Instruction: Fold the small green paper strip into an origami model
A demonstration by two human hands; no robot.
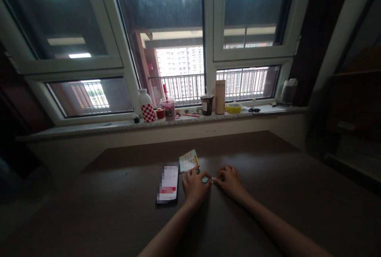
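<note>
Both my hands meet over the dark table, fingertips almost touching. My left hand is closed in a pinch, and a small flat pale-green piece shows between its thumb and finger. Facing it, my right hand is also closed in a pinch, at a tiny whitish bit between the two hands. Whether the green piece and the whitish bit are one thing I cannot tell. Just beyond my left hand lies a flat printed packet, pale with a yellow edge. A phone with its screen lit lies left of that hand.
The brown table reaches toward a window sill. Along the sill stand a red-and-white checked bottle, a pink drink cup, a dark cup, a tan flask, yellow tape and black-handled scissors.
</note>
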